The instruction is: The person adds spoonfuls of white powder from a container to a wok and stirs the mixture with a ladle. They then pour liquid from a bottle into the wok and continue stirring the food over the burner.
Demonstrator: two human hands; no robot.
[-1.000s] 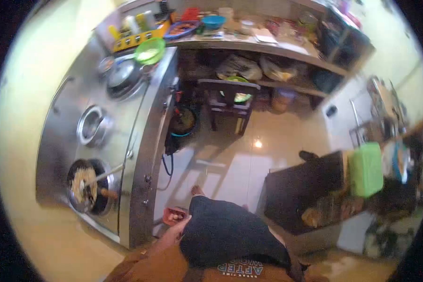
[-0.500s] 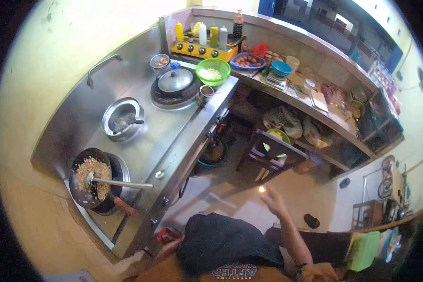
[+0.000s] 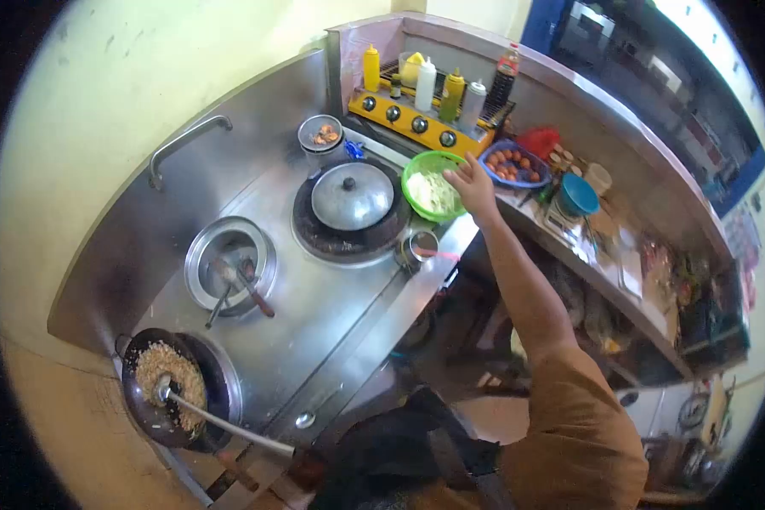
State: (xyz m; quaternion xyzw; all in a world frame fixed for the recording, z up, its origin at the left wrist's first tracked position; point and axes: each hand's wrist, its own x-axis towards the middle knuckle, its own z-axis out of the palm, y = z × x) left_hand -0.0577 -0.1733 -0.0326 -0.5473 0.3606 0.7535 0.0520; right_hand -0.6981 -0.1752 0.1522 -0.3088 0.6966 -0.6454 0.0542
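Note:
My right hand (image 3: pixel 474 189) reaches out over the right rim of a green plastic basket (image 3: pixel 412 200). Its fingers look apart, and I see nothing in them. Pale shredded vegetable (image 3: pixel 431 192) lies inside the basket. My left hand cannot be made out; a dark reddish patch shows low down, near the end of the ladle's handle. The ladle (image 3: pixel 229 432) rests with its bowl in chopped, light brown food (image 3: pixel 166 365) in a wok (image 3: pixel 136 408) at the lower left. A metal cup (image 3: pixel 418 247) with a pink handle sticking out stands below the basket.
A lidded pan (image 3: pixel 353 197) sits on the middle burner. Utensils lie in a metal pot (image 3: pixel 197 280). Behind are a strainer (image 3: pixel 320 133), a yellow grill (image 3: pixel 416 127) with sauce bottles, a basket of eggs (image 3: pixel 514 164) and a blue bowl (image 3: pixel 579 195). A spoon (image 3: pixel 304 420) lies near the front edge.
My right hand has moved from low over the floor, where a bright spot showed at its fingertips, forward to the green basket. The view has shifted closer to the counter.

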